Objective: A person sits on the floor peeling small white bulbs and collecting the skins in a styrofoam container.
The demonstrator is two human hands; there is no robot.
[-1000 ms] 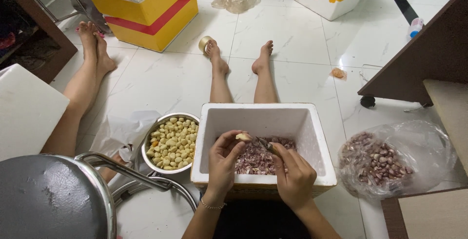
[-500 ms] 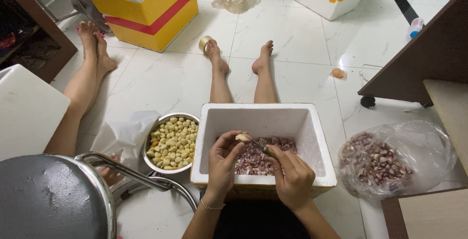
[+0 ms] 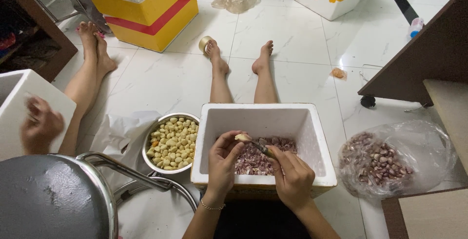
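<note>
1. The left hand (image 3: 222, 163) pinches a pale garlic clove (image 3: 242, 137) between thumb and fingertips, fingers narrow and curled about it, raised over the white foam box (image 3: 312, 136).
2. The right hand (image 3: 292, 178) is closed round a small knife (image 3: 261, 147) — its blade runs up and left from the fingers, and the tip meets the clove just beside the left thumb.
3. Right under both sets of fingers, inside the box, lies a heap of purplish garlic skins (image 3: 253, 161).
4. Left of the left fingers, just beside the box, stands a steel bowl (image 3: 171, 143) full of peeled yellowish cloves, on white paper (image 3: 119, 132).
5. Right of the right fingers, apart from the box, a clear plastic bag (image 3: 395, 158) holds unpeeled purple cloves.
6. Beyond the fingers, the person's own bare legs stretch out over the white tiled floor (image 3: 302, 44).
7. Far left, another person's blurred hand (image 3: 41, 124) sits by a second white box (image 3: 19, 97) — whether it grips anything cannot be told.
8. A grey stool seat (image 3: 46, 200) fills the lower left; a yellow box with a red stripe (image 3: 144, 10) stands well beyond.
</note>
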